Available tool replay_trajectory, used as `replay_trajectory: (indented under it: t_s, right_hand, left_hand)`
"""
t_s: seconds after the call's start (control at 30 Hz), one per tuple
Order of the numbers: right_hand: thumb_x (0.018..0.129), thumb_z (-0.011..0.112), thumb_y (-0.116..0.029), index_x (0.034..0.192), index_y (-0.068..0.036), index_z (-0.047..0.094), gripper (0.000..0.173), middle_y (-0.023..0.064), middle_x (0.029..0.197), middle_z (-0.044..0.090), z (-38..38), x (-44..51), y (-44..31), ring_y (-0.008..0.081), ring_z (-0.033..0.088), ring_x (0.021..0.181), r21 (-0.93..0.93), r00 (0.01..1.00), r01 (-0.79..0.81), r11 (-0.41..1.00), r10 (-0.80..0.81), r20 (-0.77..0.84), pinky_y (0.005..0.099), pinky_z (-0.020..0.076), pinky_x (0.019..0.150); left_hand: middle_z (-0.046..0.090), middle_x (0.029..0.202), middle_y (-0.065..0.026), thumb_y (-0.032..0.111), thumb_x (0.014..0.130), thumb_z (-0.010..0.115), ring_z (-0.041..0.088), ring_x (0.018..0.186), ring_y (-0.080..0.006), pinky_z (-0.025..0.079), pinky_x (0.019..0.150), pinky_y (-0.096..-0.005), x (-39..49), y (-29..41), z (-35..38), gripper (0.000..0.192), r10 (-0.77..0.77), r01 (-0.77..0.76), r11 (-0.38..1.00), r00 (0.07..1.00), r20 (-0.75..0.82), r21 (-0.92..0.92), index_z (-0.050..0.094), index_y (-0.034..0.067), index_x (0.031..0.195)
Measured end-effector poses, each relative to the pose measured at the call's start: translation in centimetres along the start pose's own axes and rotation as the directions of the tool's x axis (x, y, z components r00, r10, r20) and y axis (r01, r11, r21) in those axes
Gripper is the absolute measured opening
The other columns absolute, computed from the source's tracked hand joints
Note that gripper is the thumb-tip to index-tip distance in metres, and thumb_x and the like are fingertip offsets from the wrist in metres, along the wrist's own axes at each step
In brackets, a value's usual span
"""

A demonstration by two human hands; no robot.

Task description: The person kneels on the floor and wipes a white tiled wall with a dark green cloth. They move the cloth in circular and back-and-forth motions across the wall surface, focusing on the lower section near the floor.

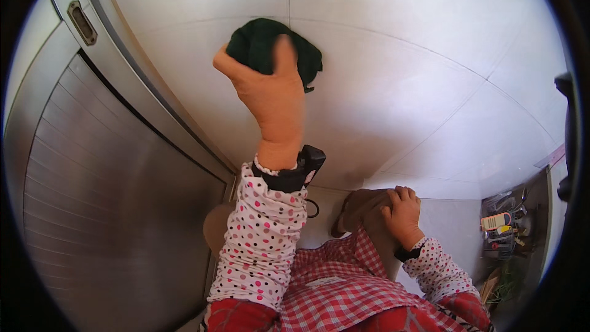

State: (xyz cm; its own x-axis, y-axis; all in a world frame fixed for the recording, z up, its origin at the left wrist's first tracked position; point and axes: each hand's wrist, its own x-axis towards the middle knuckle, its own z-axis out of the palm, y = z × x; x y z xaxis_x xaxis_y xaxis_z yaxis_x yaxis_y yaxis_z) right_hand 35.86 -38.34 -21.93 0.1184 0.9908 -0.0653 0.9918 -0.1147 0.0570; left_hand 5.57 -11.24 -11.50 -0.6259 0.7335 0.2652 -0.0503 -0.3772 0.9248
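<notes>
My left hand (272, 101) grips a bunched dark green cloth (258, 44) against the white tiled wall (392, 83). One digit lies over the front of the cloth; the other fingers are partly hidden by it. A black device (295, 173) is strapped around the left wrist, above a polka-dot sleeve cover (258, 244). Lower and to the right, my right hand (404, 216) rests on my bent knee in brown trousers (375, 210), holding nothing. Its fingers lie over the knee, and a dark band (409, 253) circles that wrist.
On the left stands a metal-framed door (106, 184) with a recessed pull (83, 23), close to my left arm. Several small items, including an orange-edged packet (495, 222), sit at the far right by greenery (502, 286). Pale floor (447, 221) meets the wall's base.
</notes>
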Motion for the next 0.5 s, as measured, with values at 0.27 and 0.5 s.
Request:
replay_trajectory:
  t_s: [0.27,0.5]
  right_hand:
    - [0.08,0.075,-0.029,0.125,-0.008,0.07,0.049,0.0164,0.131,0.064,-2.9,1.6,0.7,0.0394,0.054,0.127,0.037,1.0,0.019,0.999,-0.019,0.001,0.0546,0.0431,0.104]
    - [0.079,0.075,-0.029,0.12,-0.007,0.073,0.046,0.0162,0.129,0.065,-3.5,-0.9,-1.9,0.038,0.055,0.125,0.051,0.999,-0.039,0.998,0.039,0.0,0.0539,0.0437,0.102]
  left_hand:
    - [0.056,0.125,-0.0222,0.017,0.095,0.078,0.058,0.114,-0.0362,0.046,0.103,-0.0452,-4.1,-5.0,-1.0,0.06,-0.087,0.087,0.987,0.996,-0.003,0.136,0.038,-0.001,0.135]
    - [0.058,0.123,-0.0157,0.02,0.098,0.076,0.056,0.113,-0.0247,0.047,0.102,-0.0387,-4.4,-1.4,-3.1,0.053,-0.274,0.274,0.961,0.962,-0.004,0.032,0.044,-0.002,0.134]
